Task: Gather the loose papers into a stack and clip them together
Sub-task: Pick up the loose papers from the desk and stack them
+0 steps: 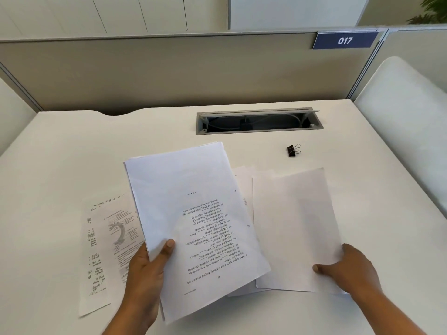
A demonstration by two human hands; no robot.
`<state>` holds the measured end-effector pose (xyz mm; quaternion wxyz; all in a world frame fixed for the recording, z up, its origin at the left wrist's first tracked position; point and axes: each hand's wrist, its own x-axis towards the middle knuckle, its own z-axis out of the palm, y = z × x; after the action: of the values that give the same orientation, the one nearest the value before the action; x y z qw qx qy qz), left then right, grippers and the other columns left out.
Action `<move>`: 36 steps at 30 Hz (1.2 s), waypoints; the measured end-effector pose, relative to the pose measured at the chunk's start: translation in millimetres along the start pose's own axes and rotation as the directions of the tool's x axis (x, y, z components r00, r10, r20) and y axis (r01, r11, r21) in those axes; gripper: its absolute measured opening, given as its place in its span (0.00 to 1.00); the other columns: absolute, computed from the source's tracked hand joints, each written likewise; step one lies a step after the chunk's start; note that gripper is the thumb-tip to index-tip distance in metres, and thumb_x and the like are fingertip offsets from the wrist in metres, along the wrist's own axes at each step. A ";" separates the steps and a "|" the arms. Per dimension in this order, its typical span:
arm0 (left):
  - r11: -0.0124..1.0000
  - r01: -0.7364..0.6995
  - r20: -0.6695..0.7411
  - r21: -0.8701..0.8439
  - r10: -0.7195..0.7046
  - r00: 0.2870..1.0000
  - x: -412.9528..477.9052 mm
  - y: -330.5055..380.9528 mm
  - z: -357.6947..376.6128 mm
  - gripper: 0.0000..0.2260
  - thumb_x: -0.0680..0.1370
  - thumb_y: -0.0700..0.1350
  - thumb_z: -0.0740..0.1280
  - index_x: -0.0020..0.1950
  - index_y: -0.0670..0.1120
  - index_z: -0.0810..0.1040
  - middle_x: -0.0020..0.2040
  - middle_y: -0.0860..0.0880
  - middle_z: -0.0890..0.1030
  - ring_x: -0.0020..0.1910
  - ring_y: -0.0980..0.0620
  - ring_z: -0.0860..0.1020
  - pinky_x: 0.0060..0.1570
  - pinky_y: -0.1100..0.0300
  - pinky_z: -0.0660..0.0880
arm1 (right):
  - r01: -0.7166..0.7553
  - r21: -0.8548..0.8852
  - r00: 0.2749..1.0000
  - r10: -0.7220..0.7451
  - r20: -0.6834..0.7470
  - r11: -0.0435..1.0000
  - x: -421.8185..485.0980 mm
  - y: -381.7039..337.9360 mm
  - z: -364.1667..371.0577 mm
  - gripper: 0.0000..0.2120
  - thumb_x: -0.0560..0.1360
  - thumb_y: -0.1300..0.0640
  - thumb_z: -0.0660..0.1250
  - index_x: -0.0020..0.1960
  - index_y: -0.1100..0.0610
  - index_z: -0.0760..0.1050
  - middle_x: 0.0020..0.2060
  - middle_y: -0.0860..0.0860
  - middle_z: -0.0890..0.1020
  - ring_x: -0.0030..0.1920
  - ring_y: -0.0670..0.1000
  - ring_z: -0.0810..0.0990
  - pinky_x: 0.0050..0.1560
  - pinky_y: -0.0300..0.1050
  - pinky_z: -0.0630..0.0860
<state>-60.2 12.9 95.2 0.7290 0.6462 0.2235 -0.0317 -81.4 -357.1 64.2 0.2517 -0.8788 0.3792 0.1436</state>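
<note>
My left hand (147, 269) grips a thin bundle of printed sheets (191, 226) by its left edge, thumb on top, held tilted above the white desk (60, 153). My right hand (346, 267) pinches a blank sheet (295, 228) at its lower right corner, thumb on top. Under both lie a few more white sheets (242, 180). One sheet with handwriting and a diagram (106, 243) lies flat at the left, apart from the rest. A black binder clip (293, 150) sits on the desk beyond the papers, to the right.
An open grey cable slot (258, 122) is set into the desk at the back. A beige partition (169, 68) with a blue "017" plate (344, 40) closes off the far side. A white chair back (406, 112) stands at the right.
</note>
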 end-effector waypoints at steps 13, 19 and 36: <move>1.000 -0.025 -0.049 -0.013 0.024 0.998 1.9 1.5 -7.8 0.09 0.81 0.44 0.66 0.59 0.53 0.81 0.54 0.56 0.87 0.51 0.56 0.86 0.47 0.58 0.78 | 0.119 0.454 0.971 -0.008 -0.240 0.883 -11.8 7.8 -32.6 0.10 0.79 0.56 0.65 0.54 0.59 0.81 0.43 0.59 0.83 0.42 0.63 0.78 0.44 0.53 0.75; 1.000 -0.002 -0.046 -0.029 0.001 0.999 1.7 10.0 -4.0 0.10 0.82 0.45 0.65 0.62 0.50 0.80 0.56 0.52 0.87 0.52 0.51 0.86 0.42 0.59 0.81 | 0.103 0.794 0.989 0.023 -0.146 0.600 -29.0 -10.3 -57.2 0.09 0.80 0.56 0.64 0.58 0.54 0.79 0.44 0.52 0.81 0.42 0.51 0.77 0.40 0.44 0.73; 0.994 0.099 0.028 -0.038 -0.098 0.995 -12.1 19.0 39.1 0.14 0.81 0.55 0.65 0.64 0.51 0.80 0.60 0.54 0.85 0.60 0.50 0.82 0.66 0.46 0.75 | 0.100 0.847 0.929 -0.354 0.108 0.522 -68.9 -74.0 -5.1 0.12 0.81 0.55 0.63 0.52 0.57 0.84 0.48 0.51 0.88 0.47 0.51 0.85 0.49 0.47 0.78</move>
<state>-53.5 -24.3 119.7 0.7421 0.6193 0.2462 -0.0715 -72.7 -275.6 123.6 0.7006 -0.6695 0.2450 0.0304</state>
